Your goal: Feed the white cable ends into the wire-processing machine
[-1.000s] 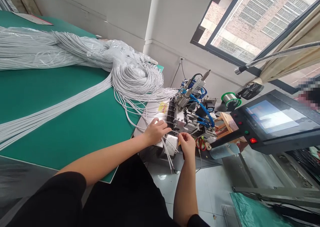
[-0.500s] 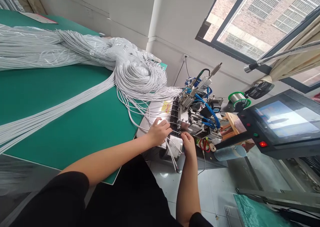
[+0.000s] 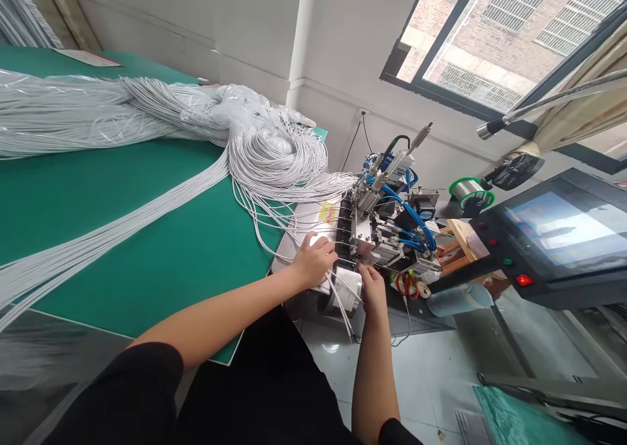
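My left hand (image 3: 315, 261) is closed around a few white cables (image 3: 341, 306), whose loose ends hang down past the fingers. Close by on the right, my right hand (image 3: 371, 283) pinches at the near end of the machine (image 3: 365, 226); a cable end runs between the two hands into its fingertips, though the tip itself is too small to make out. Several other white cables lie side by side across the dark strip along the machine's left edge. Below the hands sits a round metal cylinder (image 3: 347, 288).
A large bundle of white cables (image 3: 279, 157), partly in clear plastic, lies on the green table (image 3: 196, 249). Right of the machine are red-handled scissors (image 3: 406, 285), a plastic bottle (image 3: 460, 300), a solder wire spool (image 3: 470, 193) and a control screen (image 3: 563, 232).
The camera view has shifted slightly. My right hand stays at the machine's near end with fingers still pinched, and my left hand keeps its hold on the cables.
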`<state>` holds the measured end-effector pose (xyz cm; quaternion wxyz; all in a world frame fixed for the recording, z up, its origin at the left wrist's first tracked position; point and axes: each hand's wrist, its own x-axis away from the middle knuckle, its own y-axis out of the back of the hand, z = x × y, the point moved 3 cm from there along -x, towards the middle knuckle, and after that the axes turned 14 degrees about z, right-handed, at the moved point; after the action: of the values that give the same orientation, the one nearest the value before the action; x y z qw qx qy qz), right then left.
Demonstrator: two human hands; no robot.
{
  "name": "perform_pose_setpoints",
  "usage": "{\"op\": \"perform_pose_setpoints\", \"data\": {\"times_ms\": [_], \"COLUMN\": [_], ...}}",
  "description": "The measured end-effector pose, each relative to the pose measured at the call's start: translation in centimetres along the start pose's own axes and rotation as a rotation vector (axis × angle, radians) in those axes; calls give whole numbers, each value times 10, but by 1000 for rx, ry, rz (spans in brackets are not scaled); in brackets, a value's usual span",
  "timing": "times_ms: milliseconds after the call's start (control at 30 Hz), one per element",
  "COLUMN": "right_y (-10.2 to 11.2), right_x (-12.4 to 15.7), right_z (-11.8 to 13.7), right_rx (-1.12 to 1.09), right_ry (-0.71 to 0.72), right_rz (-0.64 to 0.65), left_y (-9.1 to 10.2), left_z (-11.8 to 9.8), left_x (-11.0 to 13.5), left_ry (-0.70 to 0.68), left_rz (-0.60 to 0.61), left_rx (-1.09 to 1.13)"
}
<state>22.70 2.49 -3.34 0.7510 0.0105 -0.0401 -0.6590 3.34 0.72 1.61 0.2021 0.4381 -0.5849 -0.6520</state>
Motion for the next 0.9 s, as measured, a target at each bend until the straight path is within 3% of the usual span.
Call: {"op": "perform_pose_setpoints", "data": {"times_ms": [200, 467, 567, 767, 900], "right_y": [15, 35, 37, 26, 24], "right_x": [22, 53, 61, 72, 74], "right_z": [3, 18, 25, 38, 40], "right_rx": [178, 123, 160, 339, 372], "right_ry": [57, 59, 57, 22, 4], "right_rz": [19, 4, 75, 348, 363], "left_y": [-3, -4, -3, -2, 0], "left_z": [2, 2, 3, 2, 2], "left_x": [0, -1, -1, 0, 0], "left_ry": [6, 77, 114, 56, 12], "left_rz": [7, -7, -5, -45, -90], "left_rx": [12, 41, 50, 48, 59]}}
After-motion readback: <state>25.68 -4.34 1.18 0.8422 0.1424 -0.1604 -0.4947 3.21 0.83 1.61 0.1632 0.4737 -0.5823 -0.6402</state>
